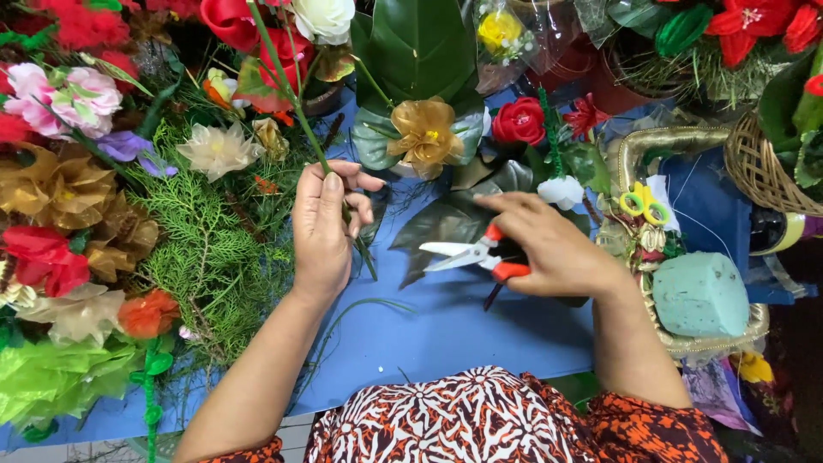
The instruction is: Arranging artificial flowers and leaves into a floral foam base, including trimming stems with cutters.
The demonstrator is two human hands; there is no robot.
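- The right hand point(557, 249) is closed around the orange handles of a pair of shears point(476, 255), whose blades stand parted and point left, above the blue table cover point(429, 334).
- The left hand point(324, 225) pinches a green flower stem point(296, 99) between thumb and fingers; the stem rises tilted toward a red rose point(231, 19) at the top.
- A green foam block point(699, 294) sits to the right in a gold-trimmed tray.
- Farther off, a gold fabric flower point(426, 130) lies on broad leaves, with cypress sprigs point(201, 231) on the left.
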